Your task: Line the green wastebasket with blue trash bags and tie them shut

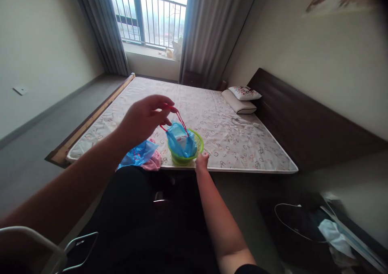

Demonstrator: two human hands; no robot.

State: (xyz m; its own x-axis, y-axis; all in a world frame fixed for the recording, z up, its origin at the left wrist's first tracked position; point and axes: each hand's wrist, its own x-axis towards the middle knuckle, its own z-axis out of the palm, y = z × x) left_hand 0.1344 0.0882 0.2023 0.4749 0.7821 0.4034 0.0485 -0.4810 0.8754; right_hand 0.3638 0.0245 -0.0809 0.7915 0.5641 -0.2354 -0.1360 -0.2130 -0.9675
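Observation:
My left hand (147,116) is raised, its fingers closed on the red drawstring (182,122) of a blue plastic bag (189,146). That bag sits inside a green mesh basket (182,160), its mouth pulled upward by the string; something whitish shows within it. Low at the basket's right side, my right hand (202,161) grips the rim, with most of the fingers hidden. The basket stands on the mattress (230,144) near its front edge. To its left lie another blue plastic bag (142,152) and a pink cloth (153,161).
Two pillows (242,98) rest by the dark headboard (291,108). A wooden bed rail (93,120) runs along the left. On a dark surface at the lower right are a white cable (287,225) and a crumpled pale item (335,235). Grey curtains (209,31) flank the window.

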